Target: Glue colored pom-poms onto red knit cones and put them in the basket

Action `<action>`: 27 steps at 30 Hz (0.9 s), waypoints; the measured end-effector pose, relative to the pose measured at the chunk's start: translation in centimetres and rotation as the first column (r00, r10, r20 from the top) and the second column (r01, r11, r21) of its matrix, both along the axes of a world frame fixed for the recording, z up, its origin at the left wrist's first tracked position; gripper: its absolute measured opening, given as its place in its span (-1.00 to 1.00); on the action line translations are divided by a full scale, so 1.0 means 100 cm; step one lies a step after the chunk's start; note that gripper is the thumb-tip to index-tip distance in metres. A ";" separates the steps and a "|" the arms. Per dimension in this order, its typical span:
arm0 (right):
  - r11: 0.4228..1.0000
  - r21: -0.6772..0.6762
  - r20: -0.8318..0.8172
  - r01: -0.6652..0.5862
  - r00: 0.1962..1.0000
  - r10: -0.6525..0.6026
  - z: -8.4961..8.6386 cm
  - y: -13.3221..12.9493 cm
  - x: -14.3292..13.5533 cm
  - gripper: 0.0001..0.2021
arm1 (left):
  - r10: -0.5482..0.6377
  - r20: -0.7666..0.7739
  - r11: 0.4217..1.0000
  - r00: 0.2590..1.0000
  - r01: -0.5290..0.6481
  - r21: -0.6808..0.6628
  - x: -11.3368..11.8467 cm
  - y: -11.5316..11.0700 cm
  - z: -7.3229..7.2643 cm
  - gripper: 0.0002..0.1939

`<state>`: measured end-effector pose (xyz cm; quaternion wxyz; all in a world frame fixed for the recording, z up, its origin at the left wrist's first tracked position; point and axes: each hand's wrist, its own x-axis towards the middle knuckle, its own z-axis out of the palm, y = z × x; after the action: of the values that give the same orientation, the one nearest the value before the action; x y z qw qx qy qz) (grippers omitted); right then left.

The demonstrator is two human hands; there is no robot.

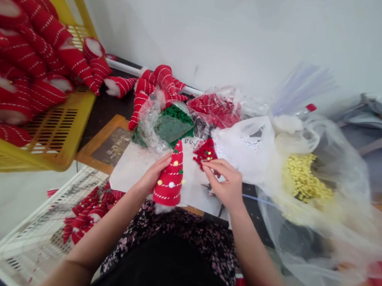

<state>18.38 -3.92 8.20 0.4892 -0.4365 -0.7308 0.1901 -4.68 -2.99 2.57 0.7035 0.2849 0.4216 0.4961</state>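
My left hand (152, 175) is wrapped round the side of a red stuffed cone (169, 193). The cone stands point up, with white dashed stripes, white fluff at its base and small white, yellow and green pom-poms on it. My right hand (224, 183) has thumb and fingertips pinched together at the edge of a small pile of red pom-poms (206, 150); whatever is in the pinch is too small to make out. Beneath both hands lies a white sheet (131, 169). Metal tips of a tool (206, 186) show under my right hand.
At left a yellow crate (68, 152) holds many red striped cones; a white basket (9, 242) below holds more. Behind the sheet lie bags of green pom-poms (174, 123), red pom-poms (214, 110) and white pieces (245, 145). Yellow pom-poms (304, 179) fill a bag at right.
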 end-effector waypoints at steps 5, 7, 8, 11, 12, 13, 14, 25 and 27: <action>0.992 -0.058 -0.013 -0.115 0.993 0.114 -0.002 -0.001 -0.018 -0.91 | 0.010 -0.077 0.999 0.997 -0.013 -0.034 -0.032 -0.047 0.013 -0.46; 0.978 -0.087 -0.009 -0.191 0.982 0.191 -0.002 -0.002 -0.039 -0.92 | 0.029 -0.113 0.999 0.993 -0.032 -0.017 -0.035 -0.055 0.014 -0.51; 0.969 -0.100 -0.006 -0.224 0.974 0.224 -0.002 -0.003 -0.050 -0.92 | 0.038 -0.127 0.999 0.991 -0.038 0.001 -0.035 -0.057 0.015 -0.53; 0.941 -0.131 0.002 -0.311 0.949 0.314 0.002 -0.005 -0.073 -0.90 | 0.066 -0.141 0.996 0.988 -0.057 0.066 -0.032 -0.059 0.014 -0.54; 0.935 -0.133 -0.002 -0.329 0.943 0.332 0.004 -0.005 -0.076 -0.89 | 0.072 -0.137 0.996 0.988 -0.063 0.070 -0.031 -0.059 0.014 -0.54; 0.935 -0.129 -0.015 -0.329 0.944 0.330 0.005 -0.005 -0.077 -0.88 | 0.081 -0.129 0.995 0.988 -0.073 0.061 -0.031 -0.059 0.013 -0.54; 0.946 -0.118 -0.040 -0.302 0.953 0.299 0.006 -0.005 -0.075 -0.87 | 0.090 -0.117 0.995 0.989 -0.086 0.043 -0.030 -0.060 0.013 -0.52; 0.893 0.133 0.171 -0.429 0.898 0.406 0.025 -0.029 -0.049 -0.88 | 0.089 -0.063 0.996 0.994 -0.090 -0.008 -0.018 -0.062 0.025 -0.50; 0.834 0.137 0.356 -0.535 0.812 0.463 0.027 -0.029 -0.053 -0.84 | 0.061 -0.071 0.998 0.996 -0.060 0.015 -0.017 -0.061 0.025 -0.56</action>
<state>13.12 -6.86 10.88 0.3486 -0.1923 -0.9040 0.1560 -6.36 -9.10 5.11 0.6708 0.2943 0.4516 0.5094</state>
